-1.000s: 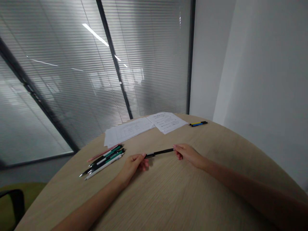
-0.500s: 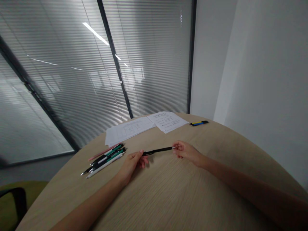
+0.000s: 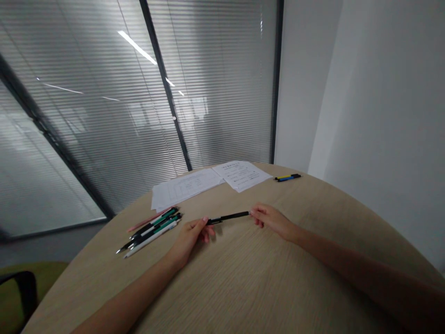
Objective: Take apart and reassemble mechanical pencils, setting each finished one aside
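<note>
A slim black pen [image 3: 231, 216] spans the gap between my two hands, nearly level above the table. My left hand [image 3: 193, 236] pinches its clip end between thumb and fingers. At the other end, the fingertips of my right hand [image 3: 266, 217] are closed around the tip, which they mostly cover. To the left of my left hand lies a loose bunch of several pens, among them a white pen [image 3: 151, 239], black and green ones, and a reddish pencil-like stick [image 3: 144, 223] on the far side.
Printed paper sheets [image 3: 187, 186] lie at the back of the round wooden table [image 3: 243, 283]. Blue and yellow pens [image 3: 288, 178] rest at the back right. A chair [image 3: 29, 290] stands at lower left, with blinds-covered glass and a white wall behind the table.
The fingers of my right hand have closed in more tightly around the pen's tip, hiding more of it. My left hand and the loose pens stay put.
</note>
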Motion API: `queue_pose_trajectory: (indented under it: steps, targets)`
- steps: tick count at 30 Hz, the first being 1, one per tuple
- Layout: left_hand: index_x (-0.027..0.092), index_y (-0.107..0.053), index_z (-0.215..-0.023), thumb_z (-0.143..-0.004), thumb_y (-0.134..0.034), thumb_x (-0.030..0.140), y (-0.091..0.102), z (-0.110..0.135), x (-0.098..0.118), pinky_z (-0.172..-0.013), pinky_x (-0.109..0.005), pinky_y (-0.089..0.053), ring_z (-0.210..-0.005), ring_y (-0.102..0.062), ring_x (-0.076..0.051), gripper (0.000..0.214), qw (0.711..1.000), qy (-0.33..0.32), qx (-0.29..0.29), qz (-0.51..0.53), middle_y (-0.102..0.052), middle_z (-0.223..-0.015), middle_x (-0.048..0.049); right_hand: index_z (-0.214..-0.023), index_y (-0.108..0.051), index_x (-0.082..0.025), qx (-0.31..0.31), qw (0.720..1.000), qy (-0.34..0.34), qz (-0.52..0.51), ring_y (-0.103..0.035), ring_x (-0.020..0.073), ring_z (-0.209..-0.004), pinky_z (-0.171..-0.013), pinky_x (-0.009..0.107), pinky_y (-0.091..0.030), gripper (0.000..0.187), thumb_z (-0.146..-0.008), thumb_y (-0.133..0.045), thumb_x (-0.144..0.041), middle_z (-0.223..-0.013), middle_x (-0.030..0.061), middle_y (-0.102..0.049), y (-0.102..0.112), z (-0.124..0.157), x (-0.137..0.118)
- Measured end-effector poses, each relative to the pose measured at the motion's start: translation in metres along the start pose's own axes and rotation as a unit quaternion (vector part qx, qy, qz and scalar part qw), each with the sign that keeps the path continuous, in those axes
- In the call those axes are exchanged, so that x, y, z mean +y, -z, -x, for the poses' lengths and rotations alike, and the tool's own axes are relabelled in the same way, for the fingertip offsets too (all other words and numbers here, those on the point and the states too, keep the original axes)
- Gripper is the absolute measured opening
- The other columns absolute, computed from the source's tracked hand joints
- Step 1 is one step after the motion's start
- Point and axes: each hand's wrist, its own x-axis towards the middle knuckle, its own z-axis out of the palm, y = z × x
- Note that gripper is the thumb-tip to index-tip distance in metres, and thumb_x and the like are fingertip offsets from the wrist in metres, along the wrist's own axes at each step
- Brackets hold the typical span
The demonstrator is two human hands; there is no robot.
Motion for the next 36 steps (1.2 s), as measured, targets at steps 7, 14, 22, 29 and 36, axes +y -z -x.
queue_pose_trajectory:
  steps: [7, 14, 22, 29, 36]
  targets:
    - [0.013, -0.064, -0.062, -0.066, -0.058, 0.054, 0.0005, -0.0008, -0.0008, -0.046, -0.022, -0.033, -0.044, -0.044, -0.01, 0.042, 1.0, -0.007, -0.007, -0.01, -0.063, -0.057, -0.0035, -0.089, -0.053, -0.017, -0.015, 0.999, 0.001, -0.029, -0.047, 0.0095, -0.054, -0.051, 0.022, -0.036, 0.029, -0.077, -0.05, -0.043, -0.063, -0.0013, -0.052, -0.001, -0.0006, -0.0015]
    - [0.013, -0.064, -0.063, -0.069, -0.055, 0.051, -0.0012, 0.0024, 0.0036, -0.047, -0.023, -0.033, -0.045, -0.045, -0.011, 0.04, 0.999, -0.009, -0.012, -0.034, -0.063, -0.058, -0.0039, -0.061, -0.046, -0.017, 0.019, 0.998, 0.031, 0.048, -0.045, 0.0084, -0.051, -0.051, 0.023, -0.038, 0.034, -0.081, -0.043, -0.044, -0.062, -0.0008, -0.047, -0.0009, -0.0013, 0.0007]
    - [0.012, -0.062, -0.062, -0.067, -0.057, 0.053, -0.0003, -0.0001, 0.0017, -0.045, -0.023, -0.032, -0.043, -0.044, -0.01, 0.041, 1.0, -0.001, 0.01, -0.016, -0.063, -0.057, -0.0049, -0.063, -0.048, -0.016, 0.01, 0.998, 0.06, 0.031, -0.044, 0.007, -0.055, -0.051, 0.022, -0.038, 0.026, -0.078, -0.049, -0.038, -0.073, -0.0007, -0.044, -0.0003, -0.0024, 0.0014]
    - [0.011, -0.063, -0.065, -0.066, -0.061, 0.051, 0.0038, -0.0041, -0.0034, -0.045, -0.021, -0.034, -0.043, -0.045, -0.009, 0.04, 0.999, 0.011, 0.018, 0.042, -0.062, -0.055, -0.0033, -0.073, -0.047, -0.018, -0.004, 0.999, 0.007, -0.031, -0.045, 0.0078, -0.055, -0.052, 0.02, -0.037, 0.013, -0.069, -0.059, -0.022, -0.062, -0.0045, -0.046, -0.002, -0.0011, 0.0007]
    - [0.011, -0.062, -0.062, -0.062, -0.064, 0.052, -0.0007, 0.0003, 0.0041, -0.044, -0.021, -0.034, -0.042, -0.044, -0.008, 0.041, 0.998, 0.021, 0.027, 0.046, -0.061, -0.053, -0.0022, -0.071, -0.049, -0.018, 0.008, 0.999, -0.021, -0.024, -0.045, 0.0071, -0.051, -0.052, 0.02, -0.037, 0.008, -0.069, -0.056, -0.017, -0.056, -0.0057, -0.048, -0.0029, -0.0022, 0.0009]
